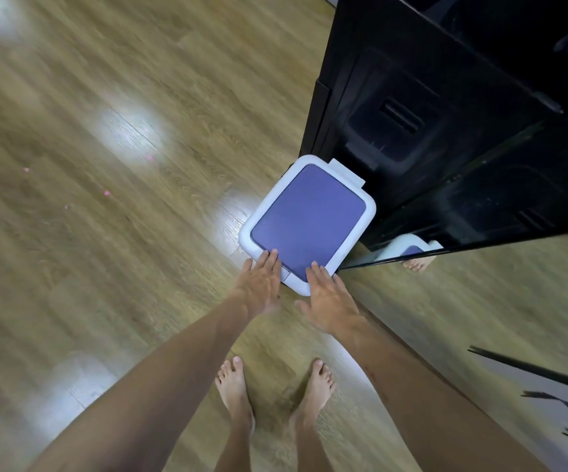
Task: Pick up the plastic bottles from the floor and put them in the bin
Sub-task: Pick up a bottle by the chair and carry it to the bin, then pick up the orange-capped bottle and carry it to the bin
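Observation:
A white bin [367, 207] with a closed purple lid stands on the wooden floor against a black cabinet. My left hand [262, 284] lies flat, palm down, its fingertips on the lid's near left edge. My right hand [327, 298] is flat too, fingertips resting on the lid's near right edge. Both hands are empty with fingers extended. No plastic bottle shows anywhere in view.
A tall black cabinet [446, 114] with a glossy side rises right behind the bin. A mirror-like panel [480, 301] runs along the right and reflects the floor. My bare feet [276, 396] stand just below the bin. Wooden floor [105, 165] stretches to the left.

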